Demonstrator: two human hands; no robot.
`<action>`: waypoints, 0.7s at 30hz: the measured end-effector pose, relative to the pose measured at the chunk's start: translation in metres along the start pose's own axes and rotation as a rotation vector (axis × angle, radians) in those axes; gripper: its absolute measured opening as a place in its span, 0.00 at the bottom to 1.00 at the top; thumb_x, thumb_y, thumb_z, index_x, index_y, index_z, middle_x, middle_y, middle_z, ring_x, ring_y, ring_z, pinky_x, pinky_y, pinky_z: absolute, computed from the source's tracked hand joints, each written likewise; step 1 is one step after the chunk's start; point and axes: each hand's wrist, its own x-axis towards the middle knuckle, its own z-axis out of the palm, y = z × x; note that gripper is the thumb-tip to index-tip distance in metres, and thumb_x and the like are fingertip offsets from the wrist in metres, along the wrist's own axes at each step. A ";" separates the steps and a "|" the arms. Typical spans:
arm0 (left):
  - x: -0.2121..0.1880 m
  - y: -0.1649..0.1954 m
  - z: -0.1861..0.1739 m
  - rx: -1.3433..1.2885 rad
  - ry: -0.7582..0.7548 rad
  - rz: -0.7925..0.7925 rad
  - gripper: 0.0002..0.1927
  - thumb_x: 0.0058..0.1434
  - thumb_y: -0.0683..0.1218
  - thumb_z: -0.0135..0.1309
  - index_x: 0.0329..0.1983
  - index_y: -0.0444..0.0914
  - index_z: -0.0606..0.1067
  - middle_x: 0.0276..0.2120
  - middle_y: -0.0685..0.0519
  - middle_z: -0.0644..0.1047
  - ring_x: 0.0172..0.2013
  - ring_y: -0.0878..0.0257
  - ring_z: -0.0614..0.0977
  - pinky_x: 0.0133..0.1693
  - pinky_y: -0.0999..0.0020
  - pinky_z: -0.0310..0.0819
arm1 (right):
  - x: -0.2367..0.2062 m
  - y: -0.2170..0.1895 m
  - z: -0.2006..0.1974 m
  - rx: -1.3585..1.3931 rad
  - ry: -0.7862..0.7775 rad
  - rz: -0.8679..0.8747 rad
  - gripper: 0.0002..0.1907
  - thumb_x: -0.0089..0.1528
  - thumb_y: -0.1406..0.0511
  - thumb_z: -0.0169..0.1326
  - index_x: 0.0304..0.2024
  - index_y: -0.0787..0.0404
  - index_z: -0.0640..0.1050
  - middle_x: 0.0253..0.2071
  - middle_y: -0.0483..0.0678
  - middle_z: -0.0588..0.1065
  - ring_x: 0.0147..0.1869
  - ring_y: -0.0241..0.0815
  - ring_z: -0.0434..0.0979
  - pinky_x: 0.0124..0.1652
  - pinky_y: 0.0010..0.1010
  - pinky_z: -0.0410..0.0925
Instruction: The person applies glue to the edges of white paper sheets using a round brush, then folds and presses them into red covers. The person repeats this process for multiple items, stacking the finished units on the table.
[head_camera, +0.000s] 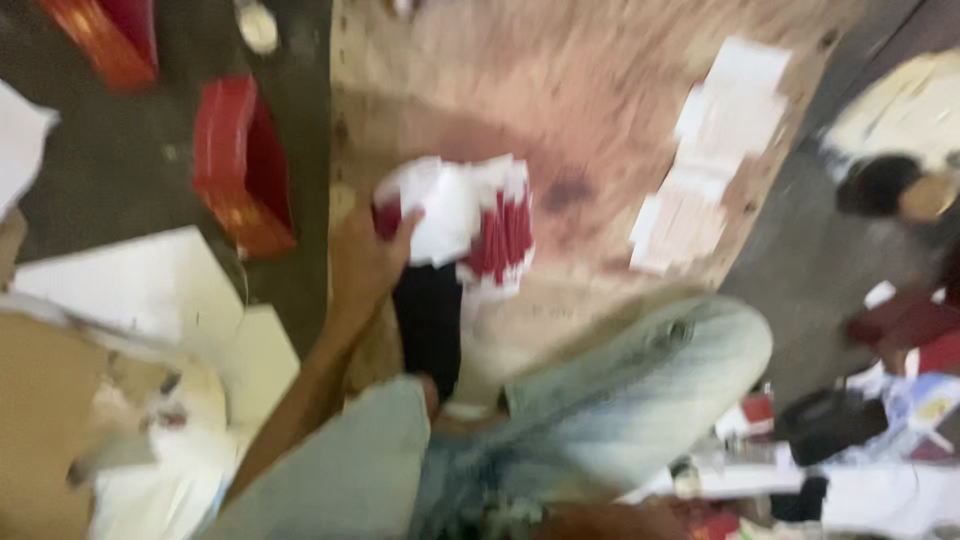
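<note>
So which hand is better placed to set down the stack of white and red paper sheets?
Left, probably. The left hand already grips the stack of white and red paper sheets above the wooden board; the right hand is out of view.

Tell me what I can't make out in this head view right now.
- Right hand: not in view anywhere.
- Left hand: grips a red and white paper stack; motion blur hides how many sheets.
- White sheets on the wooden board: print smeared by blur.
- Red box: contents blurred.
- Another person at the right edge: cut off by the frame.
</note>
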 end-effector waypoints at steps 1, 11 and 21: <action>0.003 0.002 -0.001 -0.067 0.001 0.019 0.22 0.62 0.51 0.67 0.54 0.35 0.76 0.35 0.39 0.81 0.33 0.48 0.83 0.35 0.56 0.77 | 0.012 0.004 -0.002 0.045 -0.060 -0.037 0.16 0.68 0.68 0.49 0.56 0.66 0.79 0.58 0.58 0.78 0.62 0.56 0.79 0.61 0.37 0.71; 0.004 0.007 0.021 -0.303 -0.020 -0.010 0.23 0.58 0.47 0.67 0.48 0.25 0.76 0.33 0.39 0.82 0.33 0.54 0.84 0.36 0.62 0.76 | 0.073 0.073 0.036 -0.595 0.265 -0.377 0.20 0.64 0.69 0.58 0.57 0.71 0.76 0.51 0.61 0.73 0.52 0.59 0.75 0.51 0.42 0.71; -0.002 0.010 0.023 -0.444 -0.106 -0.335 0.19 0.58 0.48 0.68 0.47 0.33 0.78 0.37 0.47 0.84 0.36 0.60 0.85 0.40 0.64 0.81 | 0.067 0.083 0.031 -0.718 0.166 -0.297 0.27 0.63 0.69 0.61 0.64 0.70 0.74 0.51 0.65 0.72 0.53 0.63 0.72 0.51 0.46 0.68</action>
